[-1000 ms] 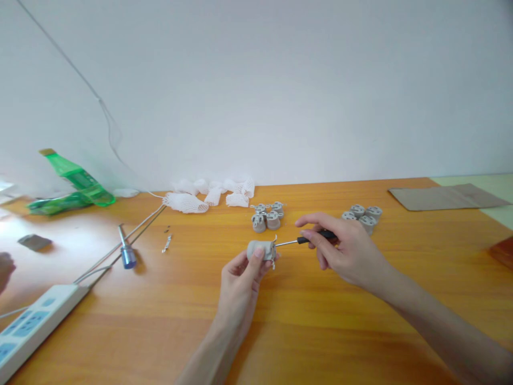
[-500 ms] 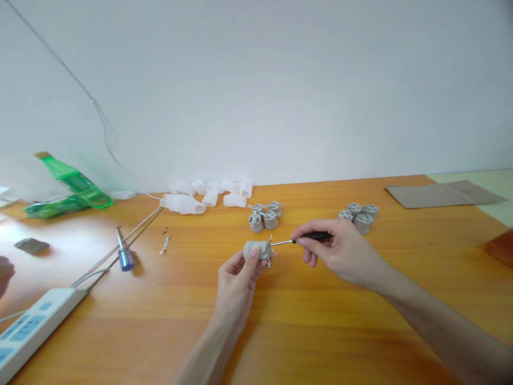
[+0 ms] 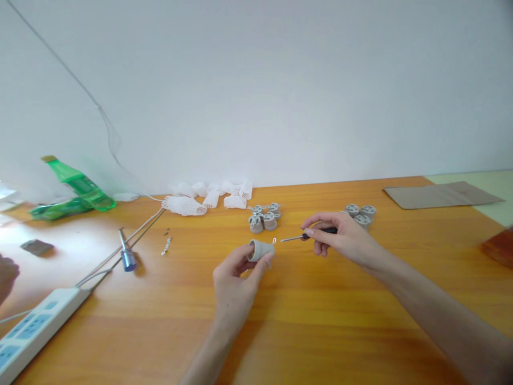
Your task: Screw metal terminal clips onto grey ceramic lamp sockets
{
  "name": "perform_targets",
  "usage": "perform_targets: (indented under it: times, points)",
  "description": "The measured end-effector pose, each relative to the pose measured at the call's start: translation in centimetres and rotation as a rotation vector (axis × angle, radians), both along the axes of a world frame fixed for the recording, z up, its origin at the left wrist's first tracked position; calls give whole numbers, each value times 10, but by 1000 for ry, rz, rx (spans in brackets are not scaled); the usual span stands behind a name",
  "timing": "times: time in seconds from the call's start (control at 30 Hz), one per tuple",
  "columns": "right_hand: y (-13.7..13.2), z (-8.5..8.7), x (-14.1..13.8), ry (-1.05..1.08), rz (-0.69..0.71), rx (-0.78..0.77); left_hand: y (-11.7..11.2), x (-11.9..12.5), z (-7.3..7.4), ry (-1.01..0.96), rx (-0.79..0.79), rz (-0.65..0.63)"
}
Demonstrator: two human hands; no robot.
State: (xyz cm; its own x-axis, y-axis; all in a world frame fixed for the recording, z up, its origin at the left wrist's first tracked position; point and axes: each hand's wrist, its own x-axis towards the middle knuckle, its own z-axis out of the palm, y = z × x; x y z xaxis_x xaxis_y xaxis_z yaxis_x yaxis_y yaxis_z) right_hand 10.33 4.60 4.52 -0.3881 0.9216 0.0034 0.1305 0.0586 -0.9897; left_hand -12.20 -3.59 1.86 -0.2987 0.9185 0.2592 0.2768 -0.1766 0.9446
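Note:
My left hand [image 3: 236, 280] is closed on a grey lamp socket [image 3: 260, 250], a hollow cup tilted so that its open end faces left. Small metal tabs stick out at its right end. In my right hand [image 3: 340, 235] is a screwdriver [image 3: 292, 238] with a black handle, its thin shaft pointing left. The tip is a short way from the socket and does not touch it. Behind my hands stands a group of similar sockets with metal tabs [image 3: 269, 221]. Beyond my right hand is another group of grey sockets [image 3: 363, 215].
White foam net sleeves [image 3: 184, 205] lie along the wall. On the left are a green bottle [image 3: 86, 187], a blue-handled tool [image 3: 128, 259], small metal strips [image 3: 166, 246], and a power strip [image 3: 38, 323]. Another person's hand [image 3: 7, 275] is at the left edge. Brown cardboard [image 3: 441, 195] lies back right.
The screwdriver tip has drawn back to the right, away from the socket. My left hand has turned the socket so its hollow end shows.

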Motion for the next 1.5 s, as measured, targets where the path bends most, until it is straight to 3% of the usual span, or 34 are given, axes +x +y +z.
perform_targets:
  times: [0.13,0.2,0.27,0.37,0.47,0.53,0.6,0.67,0.77,0.93,1.17,1.3,1.5]
  points:
    - [8,-35,-7,-15,-67,-15,-2,-14,-2,573,295,115]
    - [9,-50,-12,-12,-64,-9,-3,-17,-2,688,362,91]
    - [8,-60,-16,-4,-72,11,-4,-16,-1,680,362,65]
    - [6,-67,-17,10,-98,33,-3,-9,4,367,222,48]
    - [6,-69,-16,15,-120,46,0,-4,10,-254,-33,-40]
    - [6,-69,-15,17,-124,57,2,-3,12,-552,-139,-84]
    - [7,-69,-15,22,-121,74,3,-4,13,-701,-179,-109]
    - [7,-70,-15,31,-117,90,4,-5,11,-727,-192,-137]
    - [9,-73,-15,58,-121,96,5,-8,6,-600,-202,-147]
    - [11,-75,-15,119,-163,119,10,-17,1,-219,-183,-93]
    - [12,-68,-16,226,-211,161,22,-14,14,226,-116,-91]
    - [18,-74,-16,316,-258,140,40,-1,20,415,-65,-78]
    - [26,-80,-15,369,-370,135,82,21,20,573,66,-177]
